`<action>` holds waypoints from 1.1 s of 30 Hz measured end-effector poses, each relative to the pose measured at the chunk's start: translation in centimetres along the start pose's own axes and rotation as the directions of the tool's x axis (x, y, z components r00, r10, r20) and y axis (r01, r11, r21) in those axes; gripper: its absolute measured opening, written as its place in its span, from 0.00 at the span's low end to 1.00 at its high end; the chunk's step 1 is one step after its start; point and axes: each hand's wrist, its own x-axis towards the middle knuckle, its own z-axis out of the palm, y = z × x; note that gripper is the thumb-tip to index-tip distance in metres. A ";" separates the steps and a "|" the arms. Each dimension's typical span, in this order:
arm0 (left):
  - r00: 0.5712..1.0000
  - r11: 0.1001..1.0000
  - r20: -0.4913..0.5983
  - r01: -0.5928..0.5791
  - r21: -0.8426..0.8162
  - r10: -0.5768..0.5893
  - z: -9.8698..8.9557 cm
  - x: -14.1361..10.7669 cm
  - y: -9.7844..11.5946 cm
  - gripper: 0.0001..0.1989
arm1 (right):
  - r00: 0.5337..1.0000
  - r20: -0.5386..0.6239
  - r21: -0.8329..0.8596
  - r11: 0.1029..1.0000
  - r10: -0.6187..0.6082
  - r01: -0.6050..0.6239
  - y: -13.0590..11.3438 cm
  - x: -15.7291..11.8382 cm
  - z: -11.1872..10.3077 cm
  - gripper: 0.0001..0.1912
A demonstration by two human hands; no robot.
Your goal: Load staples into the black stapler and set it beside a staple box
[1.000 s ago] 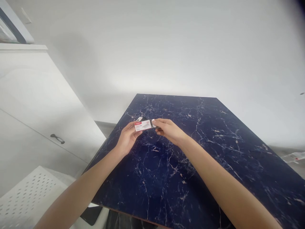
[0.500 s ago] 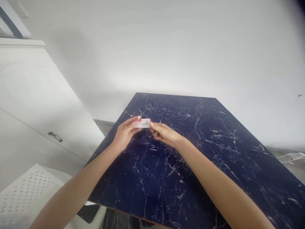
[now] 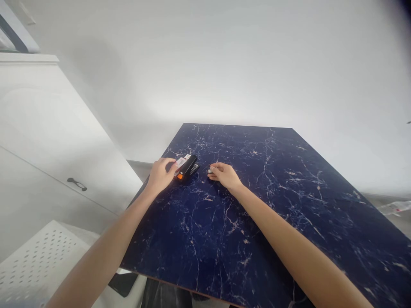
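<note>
A black stapler (image 3: 189,166) with an orange part lies on the dark blue marbled table (image 3: 257,205), near its far left corner. My left hand (image 3: 159,173) rests on the table just left of the stapler. Its fingertips hold a small white and red box (image 3: 180,162) against the stapler's left side. My right hand (image 3: 223,174) lies on the table to the right of the stapler, a short gap away. Its fingers are curled and pinched together. Something small and pale shows at its fingertips, too small to identify.
A white cabinet (image 3: 48,141) with a dark handle (image 3: 76,184) stands to the left of the table. A white perforated surface (image 3: 35,265) sits at the lower left. A plain white wall rises behind the table, and a dark object (image 3: 123,284) lies under the near left edge.
Both hands held the small box up between them above the table. They have now come down and apart. The left hand carries the box to the stapler, now in view.
</note>
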 end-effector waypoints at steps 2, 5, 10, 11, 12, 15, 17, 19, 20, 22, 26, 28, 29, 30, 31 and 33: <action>0.997 0.995 0.012 -0.071 -0.071 0.072 0.0 -0.1 0.3 0.14 | 1.000 0.023 -0.070 0.997 -0.018 0.019 0.2 0.1 -0.1 0.06; 0.984 0.984 0.134 -0.100 -0.146 0.120 -0.2 -0.2 0.1 0.14 | 0.998 0.047 -0.140 0.989 -0.038 0.044 0.5 0.2 -0.2 0.09; 0.927 0.979 0.348 -0.079 -0.190 0.143 -0.9 -0.1 -0.9 0.18 | 0.999 0.033 0.061 0.998 0.008 -0.010 0.3 0.3 -0.6 0.06; 0.914 0.974 0.375 -0.080 -0.211 0.156 -1.1 -0.1 -0.9 0.19 | 0.999 0.045 0.097 0.995 0.017 -0.022 0.2 0.3 -0.6 0.06; 0.901 0.969 0.399 -0.076 -0.237 0.169 -1.3 -0.1 -0.9 0.20 | 0.998 0.055 0.117 0.993 0.023 -0.029 0.2 0.2 -0.7 0.07; 0.873 0.959 0.452 -0.055 -0.277 0.181 -1.7 0.2 -1.1 0.22 | 0.999 0.047 0.110 0.994 0.017 -0.022 0.4 0.3 -0.8 0.07; 0.871 0.968 0.465 -0.048 -0.246 0.161 -1.8 0.4 -1.5 0.20 | 0.999 0.040 0.065 0.998 0.002 -0.005 0.5 0.5 -0.6 0.07; 0.873 0.974 0.464 -0.052 -0.220 0.151 -1.7 0.5 -2.0 0.19 | 0.999 0.035 -0.020 1.000 -0.014 0.014 0.4 1.0 -0.3 0.07; 0.874 0.975 0.461 -0.056 -0.217 0.153 -1.7 0.6 -2.3 0.19 | 0.999 0.028 -0.076 0.997 -0.019 0.021 0.3 1.4 0.0 0.08; 0.878 0.974 0.453 -0.063 -0.216 0.157 -1.6 0.7 -2.6 0.18 | 1.000 0.014 -0.208 0.978 -0.024 0.027 -0.3 2.5 0.7 0.11; 0.862 0.976 0.473 -0.101 -0.192 0.182 -1.4 0.8 -2.7 0.19 | 0.990 0.132 -0.526 0.842 -0.056 0.118 -1.9 4.9 2.1 0.17; 0.840 0.970 0.500 -0.115 -0.216 0.211 -1.4 0.9 -2.8 0.19 | 0.960 0.266 -0.658 0.711 -0.086 0.246 -2.6 5.6 2.4 0.16; 0.830 0.965 0.513 -0.108 -0.239 0.220 -1.4 0.9 -2.8 0.19 | 0.940 0.329 -0.695 0.649 -0.094 0.308 -2.9 5.7 2.3 0.14; 0.823 0.960 0.522 -0.093 -0.265 0.224 -1.4 0.9 -2.8 0.18 | 0.921 0.378 -0.716 0.600 -0.096 0.356 -3.0 5.7 2.2 0.13; 0.818 0.954 0.530 -0.076 -0.289 0.225 -1.4 0.9 -2.8 0.18 | 0.906 0.411 -0.727 0.564 -0.099 0.391 -3.2 5.6 2.0 0.12; 0.809 0.945 0.543 -0.048 -0.323 0.227 -1.4 0.9 -2.8 0.17 | 0.892 0.438 -0.743 0.513 -0.115 0.431 -3.4 5.1 1.6 0.12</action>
